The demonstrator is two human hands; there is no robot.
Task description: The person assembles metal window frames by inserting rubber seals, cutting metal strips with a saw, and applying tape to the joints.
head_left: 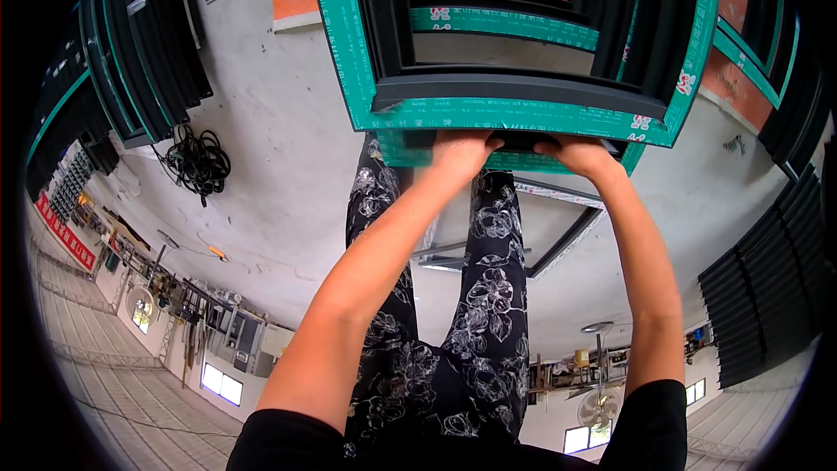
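A black window frame (pixel 523 92) faced with green protective film lies on top of a stack in front of me. Just below its near edge, a second green-filmed window frame (pixel 540 162) shows. My left hand (pixel 462 155) is closed on the near side of the stack, thumb pointing inward. To its right, my right hand (pixel 582 155) grips the same side, its thumb turned toward the left one. The upper frame's edge hides most of my fingers, so which frame each hand bears on is hard to make out.
Another frame (pixel 567 240) lies on the floor beyond my legs. Dark frames stand in stacks at left (pixel 131 52) and right (pixel 767 270). A coil of black strips (pixel 196 161) and an orange-handled tool (pixel 218 253) lie on the floor at left.
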